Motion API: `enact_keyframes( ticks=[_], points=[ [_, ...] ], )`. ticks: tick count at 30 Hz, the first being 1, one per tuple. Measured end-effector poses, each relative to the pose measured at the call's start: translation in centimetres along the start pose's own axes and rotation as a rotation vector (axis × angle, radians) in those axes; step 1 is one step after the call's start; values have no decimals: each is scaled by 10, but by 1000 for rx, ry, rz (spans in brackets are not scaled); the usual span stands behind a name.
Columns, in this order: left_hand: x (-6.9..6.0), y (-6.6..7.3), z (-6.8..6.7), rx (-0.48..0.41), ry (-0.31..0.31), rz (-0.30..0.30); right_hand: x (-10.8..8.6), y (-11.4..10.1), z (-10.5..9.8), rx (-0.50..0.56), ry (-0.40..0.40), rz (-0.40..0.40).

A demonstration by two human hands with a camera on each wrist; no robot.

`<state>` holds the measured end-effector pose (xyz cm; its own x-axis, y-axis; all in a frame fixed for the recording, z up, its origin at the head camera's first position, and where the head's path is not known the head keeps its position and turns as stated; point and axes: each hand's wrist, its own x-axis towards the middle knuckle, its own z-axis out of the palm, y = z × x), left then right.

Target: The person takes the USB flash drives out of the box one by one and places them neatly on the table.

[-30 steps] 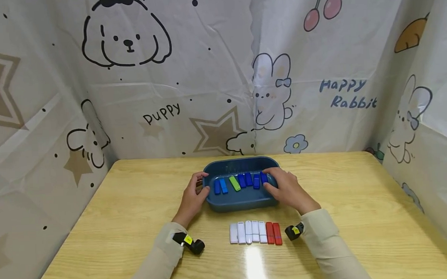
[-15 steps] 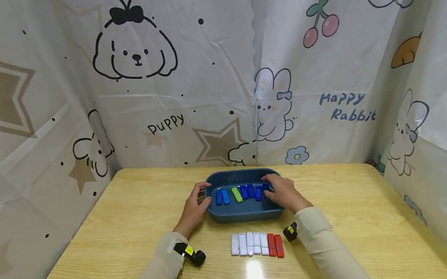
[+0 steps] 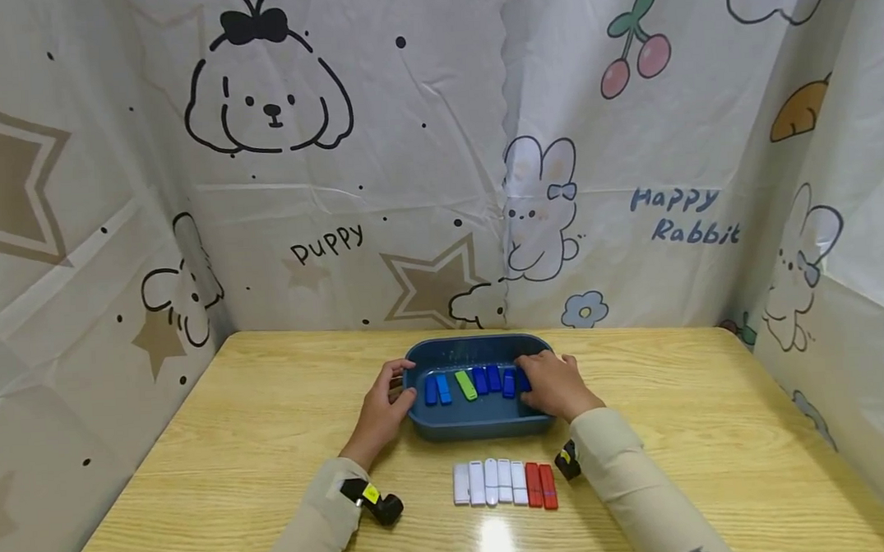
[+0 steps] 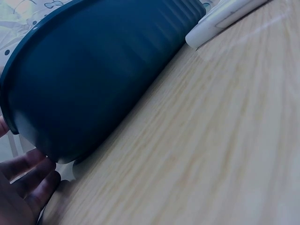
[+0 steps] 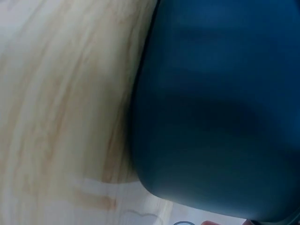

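Observation:
A dark blue-green plastic basin (image 3: 482,429) stands on the table, with several blue flash-drive-like sticks (image 3: 494,379) and a green one (image 3: 465,385) in a row inside. My left hand (image 3: 381,410) holds the basin's left end, thumb at the rim; in the left wrist view its fingers (image 4: 35,173) lie against the outer wall. My right hand (image 3: 558,384) reaches over the right end into the basin. Its thumb and fingers pinch the two ends of the rightmost dark blue stick (image 3: 523,379), mostly hidden by the hand. The right wrist view mainly shows the basin's outside (image 5: 211,103).
In front of the basin lies a row of several white sticks (image 3: 491,482) and two red sticks (image 3: 541,486) on the wooden table (image 3: 272,448). A printed curtain (image 3: 377,147) encloses the back and both sides.
The head view has tilted upward, so everything sits lower in it. My right hand has shifted slightly left, further over the basin. The left hand keeps its place on the basin.

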<state>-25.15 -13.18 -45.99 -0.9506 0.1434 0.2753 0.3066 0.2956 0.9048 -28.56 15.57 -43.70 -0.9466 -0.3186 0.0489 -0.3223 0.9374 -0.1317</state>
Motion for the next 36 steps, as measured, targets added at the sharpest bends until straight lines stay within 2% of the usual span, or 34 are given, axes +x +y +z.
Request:
enact_keyframes(
  ticks=[10,15,22,29,33,36],
  points=[
    [-2,5,-6,5,13,-4,5,-5,-1,-16,-8,0],
    [-4,4,-5,7,6,-18,2,-5,0,-5,-20,3],
    [-3,0,-1,-3,-5,-7,-3,-4,0,0,-5,12],
    [5,-34,6,-6,33,-16,-2,-3,0,72,0,26],
    [8,-39,6,10,51,4,-1,-1,0,139,12,37],
    [9,-40,6,7,55,-10,-1,0,-3,191,13,33]
  ],
)
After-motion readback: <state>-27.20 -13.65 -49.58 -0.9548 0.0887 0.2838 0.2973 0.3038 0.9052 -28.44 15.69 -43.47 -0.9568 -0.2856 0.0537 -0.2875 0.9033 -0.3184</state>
